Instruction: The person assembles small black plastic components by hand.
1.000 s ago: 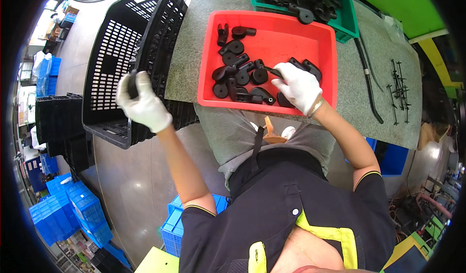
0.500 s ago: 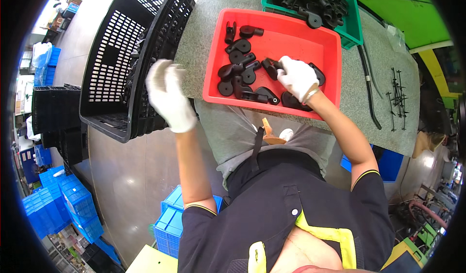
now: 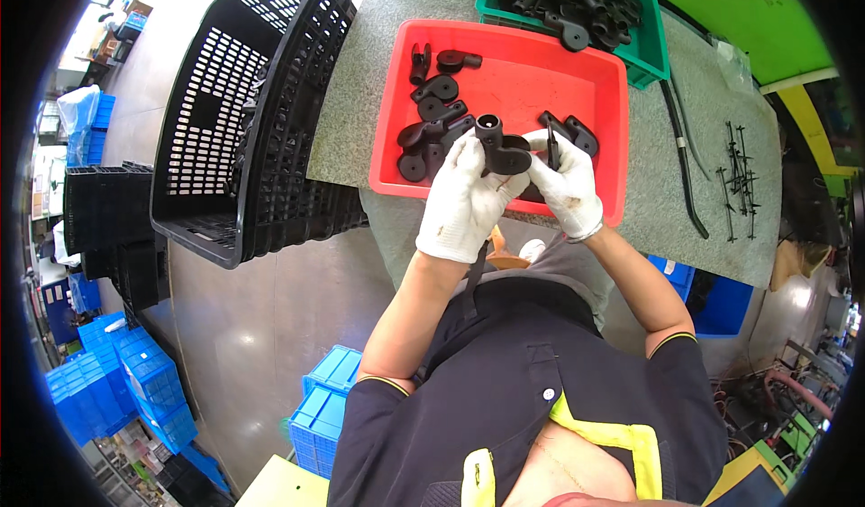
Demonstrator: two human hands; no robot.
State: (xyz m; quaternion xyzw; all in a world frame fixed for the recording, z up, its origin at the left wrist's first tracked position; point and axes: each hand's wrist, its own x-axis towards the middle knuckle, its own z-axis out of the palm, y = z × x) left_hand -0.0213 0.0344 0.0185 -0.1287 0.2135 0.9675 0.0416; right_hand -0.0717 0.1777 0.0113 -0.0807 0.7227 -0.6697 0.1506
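Note:
Above the near side of the red tray (image 3: pixel 577 67), my left hand (image 3: pixel 464 205) grips a black plastic fitting (image 3: pixel 501 152) with a hollow tube end and a round, disc-like end. The tube's opening points up. My right hand (image 3: pixel 569 192) is close against the disc end, its fingers closed on a thin black piece (image 3: pixel 552 149) seen nearly edge-on; its exact kind is unclear. Both hands wear white gloves. Similar black fittings (image 3: pixel 433 109) lie loose at the tray's left side, and a few more (image 3: pixel 584 135) at its right. My hands hide part of the tray's near side.
A green bin (image 3: pixel 651 48) heaped with black parts stands behind the tray. Black slotted crates (image 3: pixel 297 147) stand at the left. On the grey tabletop (image 3: pixel 671 210) to the right lie a dark curved rod (image 3: pixel 682 151) and several thin black branched pieces (image 3: pixel 741 183).
My left hand has swung right from beside the crates and now holds a fitting. My right hand has drawn nearer to me, away from the tray's middle, and the two hands have met.

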